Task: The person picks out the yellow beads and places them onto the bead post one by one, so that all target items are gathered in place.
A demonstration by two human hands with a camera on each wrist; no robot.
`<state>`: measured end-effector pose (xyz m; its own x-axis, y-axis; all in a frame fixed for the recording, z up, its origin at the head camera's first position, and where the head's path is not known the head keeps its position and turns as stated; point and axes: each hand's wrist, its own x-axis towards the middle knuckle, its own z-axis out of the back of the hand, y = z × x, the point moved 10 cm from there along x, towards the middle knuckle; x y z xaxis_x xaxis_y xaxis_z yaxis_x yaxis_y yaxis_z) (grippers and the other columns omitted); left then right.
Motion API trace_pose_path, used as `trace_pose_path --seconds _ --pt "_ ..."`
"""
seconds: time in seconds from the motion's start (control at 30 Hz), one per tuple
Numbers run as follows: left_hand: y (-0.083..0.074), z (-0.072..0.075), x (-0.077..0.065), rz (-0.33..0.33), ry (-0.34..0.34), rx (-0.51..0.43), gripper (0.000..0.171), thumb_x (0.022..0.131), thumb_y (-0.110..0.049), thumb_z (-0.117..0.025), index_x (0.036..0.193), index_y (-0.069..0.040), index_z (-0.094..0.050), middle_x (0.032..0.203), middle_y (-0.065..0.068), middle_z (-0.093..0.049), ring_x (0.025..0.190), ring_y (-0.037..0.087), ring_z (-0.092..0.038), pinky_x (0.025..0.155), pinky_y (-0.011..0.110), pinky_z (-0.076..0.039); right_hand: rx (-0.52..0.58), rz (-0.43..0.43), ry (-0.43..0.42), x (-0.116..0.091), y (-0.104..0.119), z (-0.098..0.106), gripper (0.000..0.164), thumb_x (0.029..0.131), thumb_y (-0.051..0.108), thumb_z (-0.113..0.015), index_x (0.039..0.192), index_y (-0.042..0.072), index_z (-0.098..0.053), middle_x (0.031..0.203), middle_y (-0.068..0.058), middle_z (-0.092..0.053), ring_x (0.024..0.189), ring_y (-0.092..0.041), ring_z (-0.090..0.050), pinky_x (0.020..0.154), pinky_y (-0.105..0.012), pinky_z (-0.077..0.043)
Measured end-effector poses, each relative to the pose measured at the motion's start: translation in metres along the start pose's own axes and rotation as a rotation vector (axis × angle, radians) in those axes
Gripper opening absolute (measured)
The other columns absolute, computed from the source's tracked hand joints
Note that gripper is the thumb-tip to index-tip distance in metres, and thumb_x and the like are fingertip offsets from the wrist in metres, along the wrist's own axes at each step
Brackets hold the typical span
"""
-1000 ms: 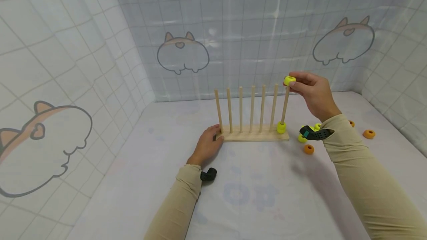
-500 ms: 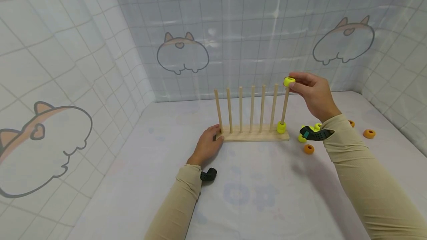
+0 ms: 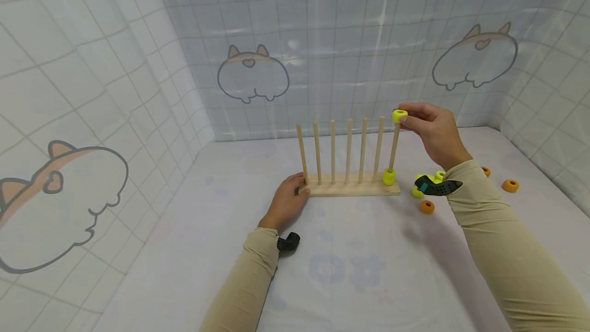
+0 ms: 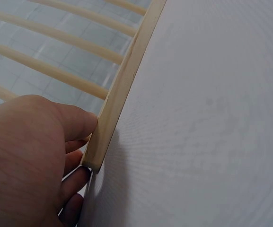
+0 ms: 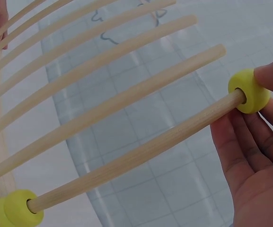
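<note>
A wooden rack (image 3: 352, 189) with a row of upright pegs stands on the table. My right hand (image 3: 435, 132) pinches a yellow bead (image 3: 399, 116) at the top of the rightmost peg (image 3: 394, 146). In the right wrist view the peg's tip enters the hole of that bead (image 5: 250, 91). Yellow beads (image 3: 389, 177) are stacked at the foot of the same peg. My left hand (image 3: 289, 200) grips the left end of the rack's base, thumb on the front edge (image 4: 109, 113) and the other fingers behind it.
Right of the rack lie loose yellow beads (image 3: 418, 192), partly hidden by the right wrist strap. An orange bead (image 3: 427, 207) is in front of them, with another orange bead (image 3: 510, 185) farther right. A tiled-pattern sheet (image 3: 322, 55) rises behind the rack.
The right hand has lowered the yellow bead slightly, onto the tip of the rightmost peg. The left hand and the rack stay where they were.
</note>
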<state>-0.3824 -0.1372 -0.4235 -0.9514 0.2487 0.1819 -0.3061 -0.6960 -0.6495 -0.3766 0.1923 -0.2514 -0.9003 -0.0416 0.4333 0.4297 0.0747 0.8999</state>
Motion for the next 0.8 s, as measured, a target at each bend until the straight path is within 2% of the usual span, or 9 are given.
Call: trace_pose_path --seconds 0.4,0.63,0.8 --pt "0.001 0.0 -0.001 0.009 0.005 -0.001 0.047 0.099 -0.021 -0.06 0.14 0.002 -0.056 0.153 0.007 -0.046 0.143 0.026 -0.038 0.118 0.04 -0.029 -0.012 -0.008 0.004 0.0 -0.006 0.003 0.041 0.094 0.01 -0.072 0.127 -0.012 -0.06 0.115 -0.01 -0.067 0.101 -0.02 -0.064 0.086 -0.021 -0.055" --pt "-0.001 0.001 -0.001 0.0 0.001 -0.004 0.047 0.099 -0.022 -0.06 0.14 0.002 -0.056 0.152 0.007 -0.046 0.143 0.027 -0.038 0.118 0.041 -0.029 -0.056 -0.004 -0.001 0.001 -0.006 0.005 0.039 0.095 0.013 -0.071 0.126 -0.009 -0.063 0.121 -0.014 -0.067 0.11 -0.02 -0.063 0.089 -0.021 -0.054" --pt "-0.001 0.001 -0.001 0.0 0.005 -0.01 0.048 0.1 -0.022 -0.059 0.141 0.002 -0.055 0.153 0.008 -0.046 0.143 0.028 -0.037 0.118 0.042 -0.029 -0.047 -0.008 -0.018 -0.002 -0.007 0.011 0.036 0.095 0.013 -0.071 0.124 -0.006 -0.066 0.118 -0.01 -0.069 0.11 -0.021 -0.063 0.088 -0.021 -0.054"
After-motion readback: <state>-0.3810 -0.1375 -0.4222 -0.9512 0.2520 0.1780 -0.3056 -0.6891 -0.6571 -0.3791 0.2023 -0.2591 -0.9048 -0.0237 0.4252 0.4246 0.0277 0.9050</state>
